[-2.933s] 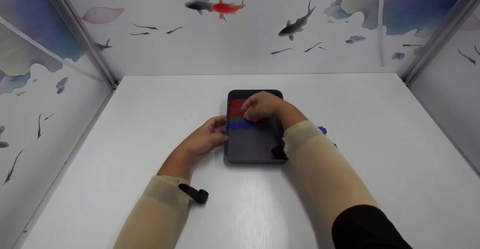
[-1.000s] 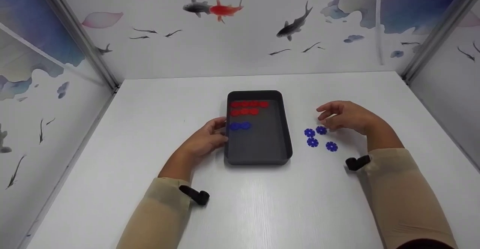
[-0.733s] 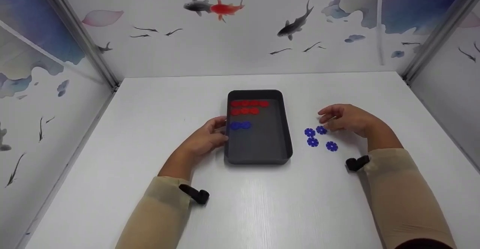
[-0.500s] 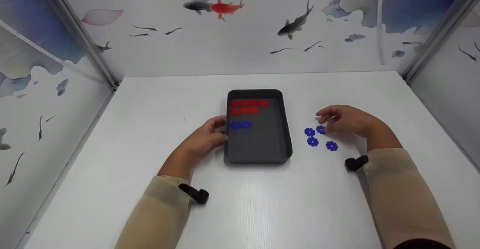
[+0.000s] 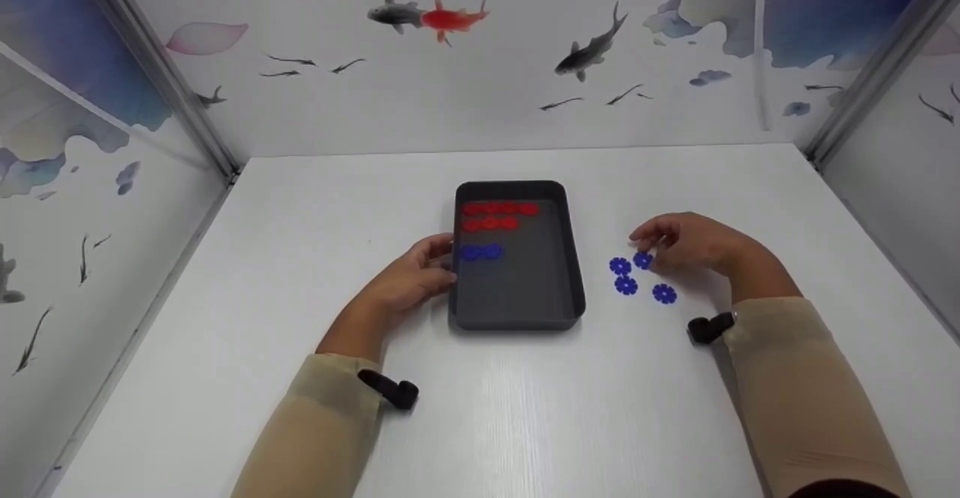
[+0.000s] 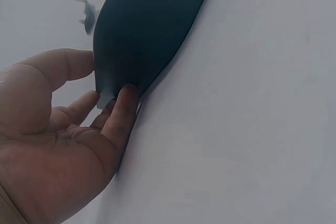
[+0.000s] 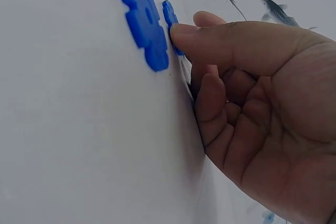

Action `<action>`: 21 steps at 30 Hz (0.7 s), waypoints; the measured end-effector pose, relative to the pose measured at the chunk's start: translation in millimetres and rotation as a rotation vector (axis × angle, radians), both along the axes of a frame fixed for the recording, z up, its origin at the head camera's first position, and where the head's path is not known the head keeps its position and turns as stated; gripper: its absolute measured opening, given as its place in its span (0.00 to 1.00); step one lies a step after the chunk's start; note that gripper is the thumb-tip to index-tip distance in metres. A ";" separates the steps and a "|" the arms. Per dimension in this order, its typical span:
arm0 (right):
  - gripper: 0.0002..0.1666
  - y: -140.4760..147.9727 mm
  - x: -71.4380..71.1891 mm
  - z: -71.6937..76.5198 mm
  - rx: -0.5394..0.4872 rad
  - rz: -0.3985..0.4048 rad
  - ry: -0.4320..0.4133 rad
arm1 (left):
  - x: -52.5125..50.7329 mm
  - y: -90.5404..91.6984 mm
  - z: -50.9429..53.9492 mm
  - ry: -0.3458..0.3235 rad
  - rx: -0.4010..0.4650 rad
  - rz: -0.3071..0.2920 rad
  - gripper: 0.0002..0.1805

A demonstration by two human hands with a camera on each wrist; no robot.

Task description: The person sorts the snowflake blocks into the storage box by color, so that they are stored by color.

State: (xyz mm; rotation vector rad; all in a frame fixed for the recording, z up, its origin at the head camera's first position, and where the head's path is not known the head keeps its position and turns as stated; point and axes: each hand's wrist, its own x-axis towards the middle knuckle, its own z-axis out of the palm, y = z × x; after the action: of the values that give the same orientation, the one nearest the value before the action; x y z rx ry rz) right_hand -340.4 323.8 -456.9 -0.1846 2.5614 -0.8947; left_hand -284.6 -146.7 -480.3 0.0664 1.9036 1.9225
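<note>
My left hand rests against the left outer wall of a dark grey tray; the left wrist view shows its fingers touching the wall. Inside the tray lie two rows of red notched discs and a pair of blue notched discs. To the right, my right hand is at a blue flower-shaped disc flat on the table. Its thumb touches the disc's edge in the right wrist view, where the thumb partly covers that disc. The index finger lies beyond it, bent, without a visible grip.
Other loose blue discs lie beside the right hand, one farther right. The white table is bounded by panels printed with fish. Each wrist carries a black camera mount.
My right hand has left the tray and come to the loose blue discs, its fingers lately drawing lower and closer to one. My left hand has stayed at the tray wall.
</note>
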 end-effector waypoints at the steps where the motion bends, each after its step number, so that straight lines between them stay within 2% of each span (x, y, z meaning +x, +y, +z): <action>1: 0.27 -0.5 0.1 0.5 0.003 -0.008 -0.003 | -0.1 -0.1 0.1 0.002 -0.001 -0.001 0.44; 8: 0.23 -2.5 -0.2 1.1 0.020 -0.058 -0.001 | -0.1 -0.4 0.7 -0.003 -0.002 0.005 0.44; 14: 0.18 0.7 0.3 0.7 0.033 -0.053 0.019 | 0.9 -0.6 1.0 -0.007 0.005 -0.004 0.44; 21: 0.17 0.8 0.1 3.0 0.045 -0.073 0.018 | 0.7 0.9 0.6 -0.002 0.015 0.003 0.44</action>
State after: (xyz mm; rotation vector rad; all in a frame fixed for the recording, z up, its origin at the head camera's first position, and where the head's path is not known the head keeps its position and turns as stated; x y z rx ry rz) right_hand -340.3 324.5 -453.9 -0.0865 2.6177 -0.8651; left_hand -283.9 -145.8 -479.6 0.0663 1.8893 1.9384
